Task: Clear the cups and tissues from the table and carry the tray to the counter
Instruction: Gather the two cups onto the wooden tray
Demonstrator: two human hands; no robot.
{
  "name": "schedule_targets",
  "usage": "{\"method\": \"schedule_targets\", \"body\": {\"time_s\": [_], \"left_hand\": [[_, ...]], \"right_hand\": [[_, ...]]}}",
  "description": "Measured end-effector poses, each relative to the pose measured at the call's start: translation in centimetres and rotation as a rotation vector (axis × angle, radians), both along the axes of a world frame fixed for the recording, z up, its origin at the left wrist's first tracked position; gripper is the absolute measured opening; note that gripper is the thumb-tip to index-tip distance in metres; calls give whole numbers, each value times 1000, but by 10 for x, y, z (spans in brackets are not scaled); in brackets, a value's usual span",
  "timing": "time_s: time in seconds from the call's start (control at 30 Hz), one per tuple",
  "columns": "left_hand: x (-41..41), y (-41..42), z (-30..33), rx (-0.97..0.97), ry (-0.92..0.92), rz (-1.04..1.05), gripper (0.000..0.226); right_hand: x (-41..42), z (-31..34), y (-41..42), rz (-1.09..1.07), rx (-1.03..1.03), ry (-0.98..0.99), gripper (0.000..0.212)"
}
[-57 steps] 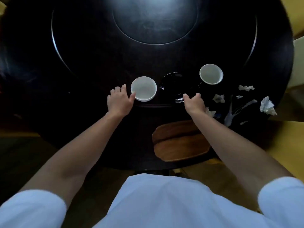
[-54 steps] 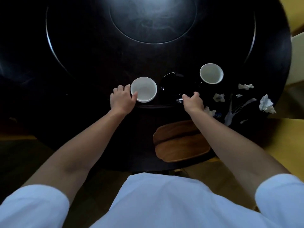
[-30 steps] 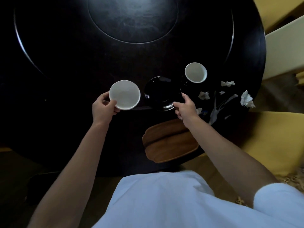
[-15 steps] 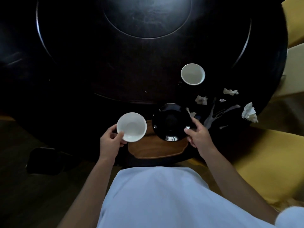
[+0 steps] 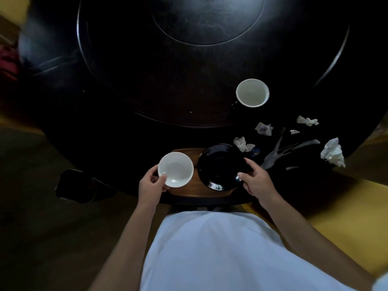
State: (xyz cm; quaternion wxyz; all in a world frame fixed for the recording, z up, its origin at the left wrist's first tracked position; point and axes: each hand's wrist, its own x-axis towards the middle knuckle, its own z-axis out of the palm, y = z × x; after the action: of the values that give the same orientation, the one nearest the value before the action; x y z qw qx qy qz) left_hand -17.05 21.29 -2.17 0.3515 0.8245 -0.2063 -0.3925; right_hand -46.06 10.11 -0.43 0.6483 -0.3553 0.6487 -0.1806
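My left hand (image 5: 151, 185) grips a white cup (image 5: 176, 169) by its near rim, over the left end of the wooden tray (image 5: 195, 191) at the table's near edge. A black saucer (image 5: 221, 166) is pinched at its right rim by my right hand (image 5: 255, 181), above the tray's right half. Whether cup and saucer touch the tray I cannot tell. A second white cup (image 5: 252, 92) stands farther back on the dark round table (image 5: 147, 91). Several crumpled tissues lie at the right: one (image 5: 243, 143) beside the saucer, a larger one (image 5: 333, 152) near the table edge.
A pale spill streak (image 5: 281, 150) runs across the table between the tissues. A raised round centre plate (image 5: 207, 19) fills the table's far middle. A dark chair seat (image 5: 75, 185) shows under the table at left. Yellow floor (image 5: 344, 217) lies at right.
Both hands lifted the white cup and black saucer off the table's middle ring and drew them toward me, over the wooden tray. The far cup and tissues stayed put.
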Motion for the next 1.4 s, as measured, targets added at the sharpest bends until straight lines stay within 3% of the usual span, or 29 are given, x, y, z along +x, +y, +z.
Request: {"method": "schedule_targets", "body": {"time_s": [0.57, 0.77, 1.03, 1.27, 1.4], "left_hand": [[-8, -11, -13, 42, 61, 53, 36], [1, -13, -18, 122, -116, -149, 44], [10, -20, -16, 125, -105, -227, 45], [11, -22, -12, 131, -135, -239, 45], [11, -23, -13, 145, -151, -241, 45]], "right_hand": [[3, -12, -6, 53, -41, 16, 57], [3, -21, -7, 81, -80, 57, 53], [-4, -36, -7, 217, -183, 261, 53], [-6, -37, -16, 514, -297, 528, 58], [-7, -41, -17, 570, -307, 583, 58]]}}
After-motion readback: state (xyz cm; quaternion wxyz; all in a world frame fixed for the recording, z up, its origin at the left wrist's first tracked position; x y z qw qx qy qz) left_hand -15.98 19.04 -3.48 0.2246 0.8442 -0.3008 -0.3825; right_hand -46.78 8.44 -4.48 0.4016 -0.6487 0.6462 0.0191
